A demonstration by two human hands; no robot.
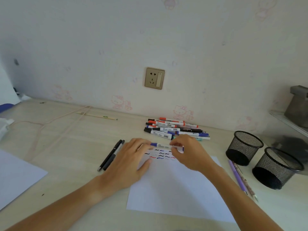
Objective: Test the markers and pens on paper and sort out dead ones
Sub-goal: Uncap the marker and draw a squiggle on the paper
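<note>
A white marker with a blue cap (161,145) lies level between both hands, just above the white test paper (176,185). My left hand (131,162) holds its capped left end with the fingertips, thumb down on the paper. My right hand (190,152) pinches the marker's right end. Short black, blue and red squiggles (160,155) mark the sheet's top. A heap of several markers (175,129) with red, blue and black caps lies behind the hands near the wall.
Two dark pens (111,155) lie side by side left of the paper. Right of it lie a purple pen (237,176) and a patterned one, then two black mesh cups (244,147) (277,167). Another sheet (16,175) sits far left; a cord (50,122) crosses the desk.
</note>
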